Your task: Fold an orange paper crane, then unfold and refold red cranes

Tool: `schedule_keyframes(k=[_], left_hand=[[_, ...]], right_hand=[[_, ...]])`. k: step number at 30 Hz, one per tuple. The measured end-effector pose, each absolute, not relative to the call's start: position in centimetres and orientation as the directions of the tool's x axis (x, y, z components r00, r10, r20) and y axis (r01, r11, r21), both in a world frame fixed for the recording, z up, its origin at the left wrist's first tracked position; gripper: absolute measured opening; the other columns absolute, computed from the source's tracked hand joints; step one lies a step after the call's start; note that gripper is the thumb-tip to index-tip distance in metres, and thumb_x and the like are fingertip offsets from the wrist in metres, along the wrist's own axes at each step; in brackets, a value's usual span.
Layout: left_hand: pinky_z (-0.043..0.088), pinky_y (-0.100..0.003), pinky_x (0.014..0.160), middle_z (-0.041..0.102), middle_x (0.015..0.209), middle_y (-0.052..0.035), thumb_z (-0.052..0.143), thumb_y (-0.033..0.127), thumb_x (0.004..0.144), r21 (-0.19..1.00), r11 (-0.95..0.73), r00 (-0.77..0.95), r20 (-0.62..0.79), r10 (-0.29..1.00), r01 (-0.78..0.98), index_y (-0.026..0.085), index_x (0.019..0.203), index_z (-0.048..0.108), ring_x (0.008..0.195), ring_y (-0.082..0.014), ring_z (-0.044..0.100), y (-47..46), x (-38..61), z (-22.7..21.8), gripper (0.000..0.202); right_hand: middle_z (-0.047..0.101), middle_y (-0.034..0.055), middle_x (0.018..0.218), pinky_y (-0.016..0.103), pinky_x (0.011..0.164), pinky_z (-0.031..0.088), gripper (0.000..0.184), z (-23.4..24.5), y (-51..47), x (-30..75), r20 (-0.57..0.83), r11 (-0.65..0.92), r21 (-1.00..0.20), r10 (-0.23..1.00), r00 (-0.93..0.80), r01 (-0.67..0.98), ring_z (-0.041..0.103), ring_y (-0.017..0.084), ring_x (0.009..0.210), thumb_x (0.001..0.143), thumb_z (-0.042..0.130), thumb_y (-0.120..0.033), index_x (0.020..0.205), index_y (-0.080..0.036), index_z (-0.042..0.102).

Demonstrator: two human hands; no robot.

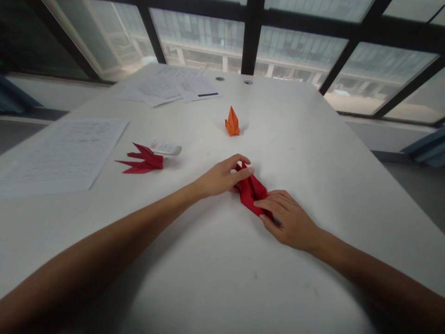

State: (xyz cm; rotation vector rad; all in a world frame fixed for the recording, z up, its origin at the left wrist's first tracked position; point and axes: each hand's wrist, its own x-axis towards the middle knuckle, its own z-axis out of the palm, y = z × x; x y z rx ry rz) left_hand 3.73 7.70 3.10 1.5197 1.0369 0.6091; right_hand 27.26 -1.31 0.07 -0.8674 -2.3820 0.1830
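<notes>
A partly folded piece of red origami paper lies between my hands, just above the white table. My left hand pinches its upper left end between thumb and fingers. At the lower right end, my right hand grips the paper, with fingers on top and the thumb at the near edge. Part of each end of the paper is hidden by my fingers. Left of my hands rests another folded red paper piece with several pointed tips. Farther back stands a small orange origami figure with an upright point.
Behind the pointed red piece lies a small white object with print on it. A printed sheet covers the table's left side, and more papers overlap at the back. Dark-framed windows rise beyond the table's far edge.
</notes>
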Motion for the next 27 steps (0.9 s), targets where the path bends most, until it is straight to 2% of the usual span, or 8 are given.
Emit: schedule_keyframes(k=[3, 5, 10, 15, 19, 23, 25, 27], left_hand=[[0.062, -0.032, 0.069, 0.065, 0.121, -0.0081, 0.065, 0.054, 0.093, 0.97, -0.059, 0.582, -0.094, 0.807, 0.237, 0.035, 0.152, 0.042, 0.083, -0.0176, 0.071, 7.9, 3.0, 3.0, 0.066], [0.06, -0.031, 0.071, 0.067, 0.116, -0.0069, 0.069, 0.05, 0.092, 0.963, -0.146, 0.658, -0.042, 0.751, 0.228, 0.035, 0.156, 0.037, 0.081, -0.0162, 0.069, 8.1, 2.7, 2.7, 0.073], [0.058, -0.032, 0.078, 0.071, 0.111, -0.0058, 0.081, 0.043, 0.08, 0.899, -0.309, 0.673, 0.023, 0.739, 0.309, 0.026, 0.141, 0.056, 0.085, -0.0177, 0.068, 8.4, 2.6, 1.9, 0.068], [0.054, -0.027, 0.063, 0.071, 0.096, -0.0021, 0.074, 0.034, 0.086, 0.824, -0.318, 0.563, -0.002, 0.826, 0.469, 0.02, 0.123, 0.061, 0.062, -0.0122, 0.064, 8.1, 3.7, 1.3, 0.043], [0.054, -0.029, 0.067, 0.065, 0.111, -0.005, 0.067, 0.03, 0.091, 0.625, -0.478, 0.481, 0.18, 0.858, 0.617, 0.02, 0.108, 0.068, 0.062, -0.0098, 0.061, 7.7, 4.1, 1.0, 0.02], [0.057, -0.034, 0.077, 0.058, 0.128, -0.0073, 0.059, 0.03, 0.096, 0.43, -0.561, 0.506, 0.247, 0.827, 0.707, 0.02, 0.105, 0.072, 0.07, -0.0112, 0.064, 7.5, 3.8, 0.9, 0.019], [0.059, -0.036, 0.081, 0.057, 0.132, -0.0075, 0.054, 0.034, 0.1, 0.354, -0.584, 0.527, 0.25, 0.812, 0.731, 0.021, 0.104, 0.074, 0.083, -0.0156, 0.068, 7.3, 3.7, 1.0, 0.024], [0.06, -0.037, 0.08, 0.055, 0.139, -0.0086, 0.053, 0.042, 0.1, 0.271, -0.576, 0.515, 0.266, 0.815, 0.772, 0.023, 0.113, 0.072, 0.103, -0.0234, 0.068, 6.9, 3.8, 1.1, 0.03]], right_hand=[[0.072, 0.0108, 0.109, 0.046, 0.098, 0.055, 0.033, -0.3, -1.2, 27.4, 0.506, 0.778, -0.335, 0.625, -0.595, 0.532, 0.066, 0.025, 0.104, 0.092, 0.059, -0.007, 0.122, -0.019, 0.065], [0.07, 0.0119, 0.113, 0.045, 0.096, 0.056, 0.033, -0.5, -1.2, 27.4, 0.509, 0.778, -0.352, 0.625, -0.592, 0.52, 0.065, 0.025, 0.106, 0.093, 0.058, -0.006, 0.121, -0.019, 0.067], [0.065, 0.0135, 0.12, 0.045, 0.093, 0.059, 0.024, -0.6, -1.4, 27.3, 0.437, 0.73, -0.409, 0.683, -0.585, 0.547, 0.065, 0.024, 0.102, 0.092, 0.058, -0.007, 0.107, -0.019, 0.073], [0.064, 0.0154, 0.13, 0.048, 0.096, 0.056, 0.02, -0.3, -1.4, 27.2, 0.458, 0.736, -0.372, 0.676, -0.577, 0.566, 0.063, 0.027, 0.108, 0.089, 0.062, -0.008, 0.102, -0.018, 0.072], [0.073, 0.0112, 0.116, 0.049, 0.101, 0.053, 0.017, 0.0, -1.2, 27.1, 0.421, 0.74, -0.362, 0.672, -0.609, 0.567, 0.064, 0.027, 0.11, 0.09, 0.063, -0.01, 0.103, -0.018, 0.07], [0.075, 0.0093, 0.113, 0.048, 0.102, 0.052, 0.016, 0.0, -1.2, 27.0, 0.41, 0.738, -0.366, 0.675, -0.614, 0.567, 0.065, 0.026, 0.108, 0.092, 0.063, -0.012, 0.105, -0.019, 0.069], [0.075, 0.0093, 0.112, 0.048, 0.101, 0.052, 0.015, 0.0, -1.2, 27.0, 0.407, 0.737, -0.364, 0.676, -0.614, 0.57, 0.065, 0.026, 0.108, 0.093, 0.063, -0.013, 0.106, -0.019, 0.069], [0.075, 0.0093, 0.113, 0.048, 0.101, 0.052, 0.015, 0.0, -1.2, 27.0, 0.402, 0.738, -0.363, 0.675, -0.619, 0.569, 0.065, 0.026, 0.108, 0.094, 0.062, -0.014, 0.106, -0.019, 0.069]])
